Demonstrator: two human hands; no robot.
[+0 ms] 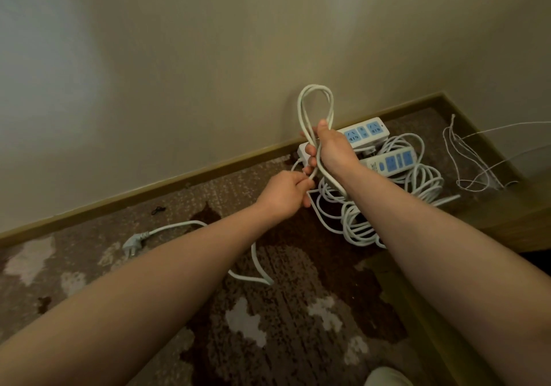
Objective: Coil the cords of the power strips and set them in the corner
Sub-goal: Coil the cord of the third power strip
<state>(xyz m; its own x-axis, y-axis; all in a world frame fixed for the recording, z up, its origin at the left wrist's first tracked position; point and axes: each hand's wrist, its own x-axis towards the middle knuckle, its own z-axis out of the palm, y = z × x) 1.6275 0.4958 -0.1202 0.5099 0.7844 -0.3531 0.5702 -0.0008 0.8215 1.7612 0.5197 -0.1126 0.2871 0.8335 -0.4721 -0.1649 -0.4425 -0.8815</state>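
The right hand (pixel 328 144) is gripping looped white round cord (pixel 316 108) above the white blue-socketed power strips (pixel 390 162); the left hand (pixel 286 191) is pinching the cord just below.

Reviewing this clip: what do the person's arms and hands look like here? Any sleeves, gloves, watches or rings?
Both forearms are bare for all their visible length; no sleeve shows in the frame. The left hand and right hand wear no gloves. No watch or band shows on either wrist, and no ring shows on the visible fingers, though some fingers are hidden from the camera.
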